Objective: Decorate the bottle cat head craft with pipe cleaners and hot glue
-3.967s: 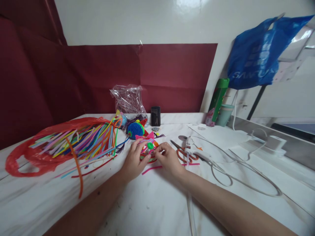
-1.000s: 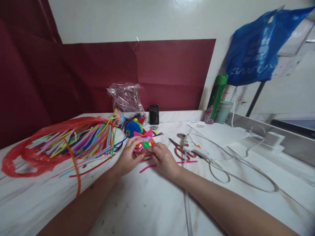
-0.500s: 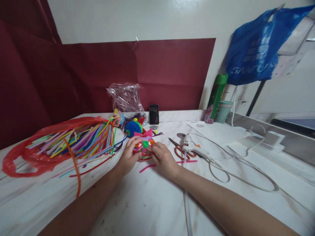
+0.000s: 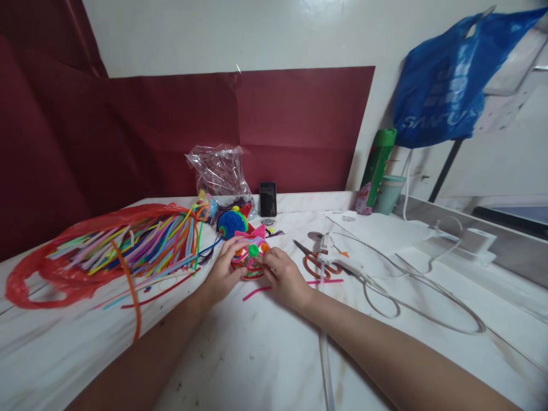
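Between my hands on the marble-patterned table is a small round pink cat-like craft with pointed ears, orange eye discs and a green button-like centre. My left hand is curled around its left side, thumb at the lower edge. My right hand presses closed fingers against its right side; the fingertips are partly hidden. A pink pipe cleaner lies just in front, passing by my right hand. Behind the craft sits a blue yarn-wrapped ball with red and green parts.
At left, a red plastic bag holds many coloured pipe cleaners. Right of my hands are orange-handled scissors and a white glue gun with looping cables. A phone and crinkled clear bag stand at the back.
My left hand's thumb and fingers have shifted slightly on the craft. The right hand stays almost where it was, and nothing else has visibly moved.
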A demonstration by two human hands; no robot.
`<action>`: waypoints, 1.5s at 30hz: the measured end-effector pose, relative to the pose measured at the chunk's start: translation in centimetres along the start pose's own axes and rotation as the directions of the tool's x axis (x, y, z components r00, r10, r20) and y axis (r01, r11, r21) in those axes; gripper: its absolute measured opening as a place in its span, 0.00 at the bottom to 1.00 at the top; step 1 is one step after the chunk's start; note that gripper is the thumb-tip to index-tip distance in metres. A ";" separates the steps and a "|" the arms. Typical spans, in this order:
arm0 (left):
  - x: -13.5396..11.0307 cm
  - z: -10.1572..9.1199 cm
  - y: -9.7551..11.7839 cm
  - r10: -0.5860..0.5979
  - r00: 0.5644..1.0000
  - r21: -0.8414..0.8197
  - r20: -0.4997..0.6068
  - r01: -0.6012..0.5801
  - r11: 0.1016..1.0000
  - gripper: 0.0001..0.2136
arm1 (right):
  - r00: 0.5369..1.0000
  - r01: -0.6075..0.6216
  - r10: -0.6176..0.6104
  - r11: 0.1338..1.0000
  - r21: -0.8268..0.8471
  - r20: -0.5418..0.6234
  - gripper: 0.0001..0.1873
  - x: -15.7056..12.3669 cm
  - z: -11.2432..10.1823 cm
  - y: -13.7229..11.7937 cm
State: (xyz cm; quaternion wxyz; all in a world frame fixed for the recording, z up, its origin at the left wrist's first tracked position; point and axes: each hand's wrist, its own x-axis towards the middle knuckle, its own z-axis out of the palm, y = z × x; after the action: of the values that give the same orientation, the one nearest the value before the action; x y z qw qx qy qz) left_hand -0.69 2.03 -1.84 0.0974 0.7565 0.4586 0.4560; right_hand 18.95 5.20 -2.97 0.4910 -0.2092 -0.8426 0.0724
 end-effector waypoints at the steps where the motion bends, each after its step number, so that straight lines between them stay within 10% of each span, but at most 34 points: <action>1: 0.0 0.0 0.0 0.004 1.000 -0.003 0.003 -0.004 1.000 0.21 | 1.000 -0.001 0.001 1.000 0.000 0.000 0.10 0.0 0.0 0.0; 35: 0.1 0.5 0.5 0.052 0.995 0.181 -0.090 -0.035 0.983 0.21 | 0.999 -0.005 0.003 0.998 0.063 0.036 0.14 0.0 -0.2 -0.2; 42: 0.0 0.5 0.1 0.059 0.994 0.194 -0.092 -0.041 0.980 0.21 | 0.914 -0.341 0.379 0.911 0.232 -0.143 0.22 0.4 0.1 1.7; 45: -0.1 0.5 -0.1 0.010 0.994 0.179 -0.106 0.009 0.984 0.21 | 0.842 -0.512 0.540 0.798 0.319 0.001 0.29 0.5 0.5 2.8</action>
State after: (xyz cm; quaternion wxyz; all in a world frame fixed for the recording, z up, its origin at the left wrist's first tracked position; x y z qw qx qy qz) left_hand -0.40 2.14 -2.26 0.0045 0.7370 0.5022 0.4524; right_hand 19.11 7.97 -3.75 0.5152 -0.3590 -0.7066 0.3263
